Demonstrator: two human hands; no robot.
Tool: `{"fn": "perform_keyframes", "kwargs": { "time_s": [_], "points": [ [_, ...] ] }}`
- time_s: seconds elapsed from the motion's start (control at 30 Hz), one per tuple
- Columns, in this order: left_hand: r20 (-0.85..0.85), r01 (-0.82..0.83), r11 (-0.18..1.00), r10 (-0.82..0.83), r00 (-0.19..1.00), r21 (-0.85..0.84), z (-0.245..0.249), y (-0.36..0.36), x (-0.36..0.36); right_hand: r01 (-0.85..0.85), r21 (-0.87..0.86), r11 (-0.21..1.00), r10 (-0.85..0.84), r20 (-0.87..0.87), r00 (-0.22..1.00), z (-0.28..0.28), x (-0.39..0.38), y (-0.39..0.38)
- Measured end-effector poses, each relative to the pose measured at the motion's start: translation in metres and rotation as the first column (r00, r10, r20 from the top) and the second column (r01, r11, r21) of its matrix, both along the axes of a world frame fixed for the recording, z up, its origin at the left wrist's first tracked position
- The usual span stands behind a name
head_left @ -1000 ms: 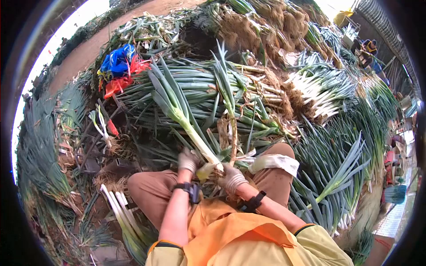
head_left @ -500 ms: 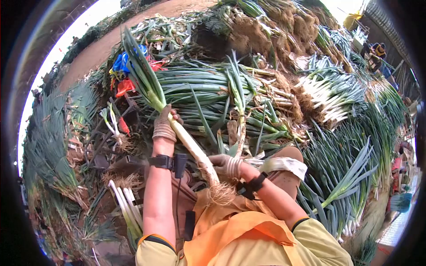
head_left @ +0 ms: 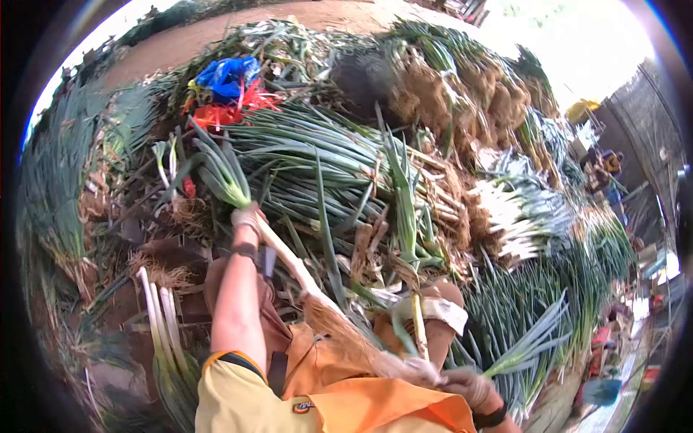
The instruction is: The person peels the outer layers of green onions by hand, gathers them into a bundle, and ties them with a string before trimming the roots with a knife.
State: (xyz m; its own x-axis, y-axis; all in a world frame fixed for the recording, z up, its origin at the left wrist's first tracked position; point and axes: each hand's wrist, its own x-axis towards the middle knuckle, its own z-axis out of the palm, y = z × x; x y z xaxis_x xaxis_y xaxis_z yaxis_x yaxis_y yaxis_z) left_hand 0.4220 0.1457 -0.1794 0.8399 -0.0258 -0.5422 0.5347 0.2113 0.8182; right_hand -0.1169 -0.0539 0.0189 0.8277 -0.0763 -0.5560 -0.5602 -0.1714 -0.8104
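My left hand (head_left: pixel 247 216) is closed around a long green onion (head_left: pixel 289 261), just below its green leaves. The onion slants across my lap, with its leaves up at the left and its root end down at the right. My right hand (head_left: pixel 468 386), low at the right over the orange apron (head_left: pixel 346 368), is closed on a peeled outer leaf (head_left: pixel 419 317), whose green part stands up from it. A blurred brownish streak runs between the onion's root end and my right hand; whether it is roots or peeled skin I cannot make out.
A big pile of green onions (head_left: pixel 310 148) lies in front of me. White-stemmed onions (head_left: pixel 505 216) and a leafy heap (head_left: pixel 534 303) are at the right. Several stalks (head_left: pixel 164 317) lie left of my knee. Blue plastic (head_left: pixel 227 78) and red plastic (head_left: pixel 216 115) sit behind.
My right hand has moved from the onion's root end down and to the right, carrying the peeled leaf. My left hand, with the onion, has shifted slightly left and down. The view has tilted.
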Motion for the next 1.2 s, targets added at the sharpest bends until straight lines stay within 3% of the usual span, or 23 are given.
{"fn": "perform_keyframes", "kwargs": {
  "time_s": [0.03,0.1,0.13,0.17,0.23,0.3,0.37,0.43,0.53,0.57,0.6,0.63,0.67,0.73,0.77,0.83,0.9,0.97,1.03,1.1,1.13,1.17,1.2],
  "points": [
    [0.025,0.029,0.999,-0.028,0.999,-0.015,0.02,-0.002,0.006,-0.003,-0.066,0.998,-0.008,-0.165,0.986,0.004,0.003,-0.008],
    [0.045,-0.029,0.996,0.033,0.998,-0.079,0.052,-0.017,0.007,0.158,-0.229,0.96,-0.121,0.169,0.978,0.004,0.05,-0.017],
    [0.051,-0.119,0.98,0.129,0.99,-0.157,0.066,-0.021,0.002,0.054,-0.524,0.85,0.058,0.195,0.979,-0.02,0.074,-0.029],
    [0.109,-0.115,0.974,0.138,0.984,-0.197,0.08,-0.024,-0.009,-0.028,-0.77,0.638,0.237,0.161,0.958,-0.04,0.098,-0.039],
    [0.188,-0.12,0.984,0.144,0.972,-0.13,0.111,-0.025,-0.028,0.037,-0.926,0.377,0.246,0.138,0.959,-0.026,0.154,-0.014],
    [0.305,-0.102,0.989,0.131,0.943,-0.108,0.145,-0.022,-0.057,0.234,-0.54,0.808,0.136,0.557,0.819,-0.024,0.197,0.017],
    [0.373,-0.082,0.996,0.084,0.924,-0.022,0.167,-0.02,-0.076,0.101,-0.051,0.994,-0.059,0.53,0.846,-0.046,0.231,0.048],
    [0.41,-0.085,0.996,0.083,0.908,-0.013,0.178,-0.02,-0.092,0.147,-0.258,0.955,0.049,0.626,0.779,-0.045,0.254,0.08],
    [0.477,-0.099,0.995,0.072,0.876,0.032,0.191,-0.013,-0.1,0.092,-0.645,0.759,0.329,0.5,0.801,-0.053,0.252,0.098],
    [0.5,-0.109,0.992,0.062,0.864,0.066,0.193,-0.009,-0.098,-0.074,-0.417,0.906,0.309,0.531,0.789,-0.048,0.234,0.098],
    [0.56,-0.113,0.992,0.065,0.826,0.051,0.192,-0.002,-0.091,-0.272,-0.392,0.879,0.463,0.559,0.688,-0.049,0.212,0.094],
    [0.509,-0.127,0.987,0.061,0.859,0.094,0.199,0.005,-0.085,-0.271,-0.344,0.899,0.434,0.609,0.664,-0.035,0.186,0.09],
    [0.5,-0.13,0.987,0.066,0.863,0.094,0.208,0.01,-0.083,-0.33,-0.066,0.942,0.322,0.463,0.826,-0.021,0.165,0.077],
    [0.495,-0.115,0.991,0.066,0.866,0.069,0.212,0.016,-0.074,0.0,0.279,0.96,-0.068,0.236,0.969,-0.022,0.133,0.041],
    [0.499,-0.156,0.987,0.115,0.859,0.04,0.218,0.015,-0.078,0.049,0.314,0.948,-0.126,0.23,0.965,-0.03,0.121,0.029],
    [0.447,-0.198,0.98,0.183,0.876,-0.013,0.212,0.018,-0.068,0.021,0.206,0.978,-0.083,0.299,0.951,-0.017,0.127,0.039],
    [0.453,-0.212,0.977,0.174,0.874,0.033,0.197,0.021,-0.063,-0.074,-0.224,0.972,0.197,0.595,0.779,-0.011,0.154,0.054],
    [0.495,-0.22,0.975,0.174,0.851,0.036,0.187,0.022,-0.073,-0.089,-0.417,0.905,0.298,0.471,0.83,-0.004,0.18,0.077],
    [0.501,-0.22,0.972,0.151,0.852,0.081,0.176,0.026,-0.077,-0.126,-0.556,0.821,0.422,0.445,0.79,-0.018,0.207,0.091],
    [0.459,-0.24,0.96,0.15,0.876,0.146,0.168,0.031,-0.076,-0.233,-0.59,0.773,0.504,0.349,0.79,-0.039,0.225,0.091],
    [0.43,-0.212,0.967,0.132,0.893,0.144,0.164,0.035,-0.079,-0.397,-0.311,0.864,0.496,0.377,0.783,-0.056,0.233,0.088],
    [0.4,-0.184,0.973,0.114,0.909,0.141,0.159,0.039,-0.08,-0.522,0.002,0.853,0.478,0.4,0.782,-0.081,0.241,0.088],
    [0.376,-0.17,0.979,0.116,0.919,0.114,0.145,0.044,-0.073,-0.502,0.091,0.86,0.436,0.38,0.816,-0.102,0.246,0.091]
  ]
}}
